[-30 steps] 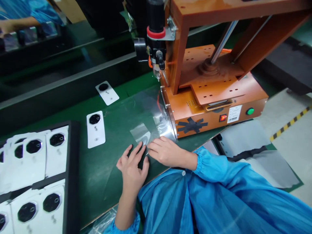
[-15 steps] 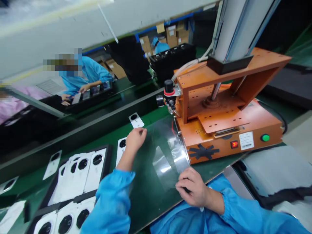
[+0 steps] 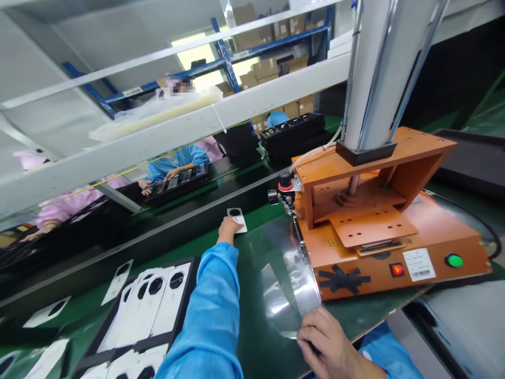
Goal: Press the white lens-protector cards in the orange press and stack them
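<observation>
My left hand (image 3: pixel 228 229) reaches out to the far part of the green work surface. Its fingers are closed on the lower left edge of a white panel (image 3: pixel 238 223) with a dark round spot. At the bottom right, my right hand (image 3: pixel 324 337) is by the near edge of a clear plastic sheet (image 3: pixel 278 295), fingers curled and pressed together; what they hold, if anything, is too small to tell. The sheet lies flat, left of an orange press (image 3: pixel 355 268) with a red switch and a green button.
On the left, a black tray (image 3: pixel 189 281) holds several white panels (image 3: pixel 168 300). Loose panels (image 3: pixel 117 281) lie beyond it. A grey-edged rail runs behind them. Co-workers in blue (image 3: pixel 193 153) and pink (image 3: pixel 73 202) are across the line.
My left hand has moved outward to the far white panel and closed on it. The view has tilted up, showing more shelving. My right hand stays near the sheet's near edge.
</observation>
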`<state>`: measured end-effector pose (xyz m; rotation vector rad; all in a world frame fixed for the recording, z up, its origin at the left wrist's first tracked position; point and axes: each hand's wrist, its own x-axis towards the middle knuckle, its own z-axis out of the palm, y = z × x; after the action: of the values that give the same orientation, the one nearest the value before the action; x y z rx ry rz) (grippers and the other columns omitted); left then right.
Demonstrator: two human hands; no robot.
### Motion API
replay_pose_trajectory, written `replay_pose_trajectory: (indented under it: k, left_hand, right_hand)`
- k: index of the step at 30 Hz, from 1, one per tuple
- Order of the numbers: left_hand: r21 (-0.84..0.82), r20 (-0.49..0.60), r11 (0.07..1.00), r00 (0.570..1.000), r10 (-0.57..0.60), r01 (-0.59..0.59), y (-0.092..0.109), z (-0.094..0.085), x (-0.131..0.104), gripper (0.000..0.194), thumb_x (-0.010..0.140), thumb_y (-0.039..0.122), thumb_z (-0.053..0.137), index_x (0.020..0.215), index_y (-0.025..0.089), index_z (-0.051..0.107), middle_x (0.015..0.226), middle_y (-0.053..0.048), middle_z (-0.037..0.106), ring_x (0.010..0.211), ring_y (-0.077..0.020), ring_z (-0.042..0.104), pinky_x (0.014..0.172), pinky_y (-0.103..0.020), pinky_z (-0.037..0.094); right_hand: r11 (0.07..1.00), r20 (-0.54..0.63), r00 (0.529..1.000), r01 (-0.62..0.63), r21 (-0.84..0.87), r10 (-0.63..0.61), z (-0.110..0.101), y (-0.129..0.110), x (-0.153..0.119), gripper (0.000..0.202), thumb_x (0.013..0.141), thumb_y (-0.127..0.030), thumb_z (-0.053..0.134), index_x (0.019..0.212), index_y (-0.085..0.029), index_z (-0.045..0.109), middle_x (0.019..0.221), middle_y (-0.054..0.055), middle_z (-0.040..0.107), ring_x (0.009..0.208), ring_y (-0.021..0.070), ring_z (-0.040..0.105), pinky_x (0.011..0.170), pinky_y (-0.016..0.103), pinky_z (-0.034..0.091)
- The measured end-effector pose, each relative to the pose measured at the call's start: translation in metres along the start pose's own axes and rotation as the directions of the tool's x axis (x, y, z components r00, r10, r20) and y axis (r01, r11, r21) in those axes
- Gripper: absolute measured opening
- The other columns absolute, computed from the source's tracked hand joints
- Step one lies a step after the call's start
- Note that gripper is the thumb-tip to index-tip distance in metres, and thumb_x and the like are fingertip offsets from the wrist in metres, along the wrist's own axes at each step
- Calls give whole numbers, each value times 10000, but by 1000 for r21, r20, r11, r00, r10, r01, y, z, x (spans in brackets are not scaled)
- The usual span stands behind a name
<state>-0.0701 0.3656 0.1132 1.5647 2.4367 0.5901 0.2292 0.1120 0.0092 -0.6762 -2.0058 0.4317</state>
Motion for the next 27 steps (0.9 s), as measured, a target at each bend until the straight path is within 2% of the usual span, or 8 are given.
replay_pose_trajectory:
  k: [4, 7, 12, 15, 18, 20, 24, 27]
  left_hand:
    - [-117, -39, 993, 999, -12, 7, -20, -6, -44, 435, 975, 364, 608, 1364, 174, 568, 1352, -121, 617, 1172, -247, 632, 1007, -481, 536]
    - [-209, -18, 975, 997, 69, -71, -45, -9, -123, 412, 983, 226, 455, 1357, 226, 629, 1357, -67, 667, 1184, -220, 643, 1037, -383, 513]
    - [-355, 68, 934, 998, 5, 19, -90, 3, -276, 435, 970, 327, 419, 1282, 230, 705, 1254, -55, 739, 1104, -249, 697, 939, -374, 561]
    - [-435, 112, 898, 993, -22, 69, -99, 20, -332, 448, 994, 408, 461, 1374, 246, 633, 1359, -75, 681, 1202, -248, 659, 955, -353, 552]
    - [-379, 238, 922, 971, 13, 80, -99, 30, -357, 641, 990, 493, 497, 1563, 225, 391, 1162, -100, 726, 824, -195, 701, 680, -309, 566]
    - [-259, 208, 966, 978, 31, 25, -100, 30, -362, 814, 958, 540, 550, 1618, 179, 241, 1025, -92, 707, 680, -185, 637, 576, -310, 520]
    - [14, -44, 954, 953, 299, -299, -108, 31, -361, 750, 887, 537, 668, 1496, 158, 450, 1254, -183, 654, 1115, -325, 629, 912, -457, 503]
    - [106, -61, 896, 896, 440, -432, -109, 38, -360, 550, 900, 456, 682, 1376, 208, 562, 1444, -154, 597, 1316, -366, 529, 1020, -513, 388]
  right_hand:
    - [998, -25, 999, -35, 52, 37, -2, 2, 1, 207, 858, -83, 580, 1011, -208, 641, 899, 66, 642, 799, 202, 619, 675, 369, 575]
    - [994, -48, 997, -62, 91, 67, -2, 3, 2, 180, 849, -90, 599, 976, -208, 646, 892, 61, 642, 802, 196, 613, 684, 357, 553]
    - [965, -41, 991, -118, 234, 131, -3, -6, 13, 109, 852, -140, 655, 942, -203, 659, 891, 52, 640, 824, 183, 611, 735, 346, 535]
    - [906, 20, 960, -271, 324, 280, 5, -16, 32, 25, 897, -188, 648, 883, -196, 667, 902, 51, 643, 841, 169, 611, 738, 312, 523]
    - [820, 155, 886, -464, 335, 438, 22, -16, 57, 84, 930, -207, 631, 862, -188, 676, 908, 28, 633, 772, 129, 570, 680, 263, 483]
    - [785, 228, 834, -550, 283, 502, 36, -9, 75, 81, 929, -217, 647, 870, -184, 691, 936, 19, 629, 795, 123, 574, 721, 262, 484]
    - [802, 233, 806, -582, 137, 545, 58, 11, 102, 81, 903, -193, 674, 830, -187, 706, 992, 29, 630, 988, 164, 605, 928, 320, 470]
    - [799, 237, 784, -599, 47, 574, 68, 18, 112, 99, 909, -217, 673, 820, -206, 714, 1026, 29, 647, 1048, 187, 595, 983, 366, 431]
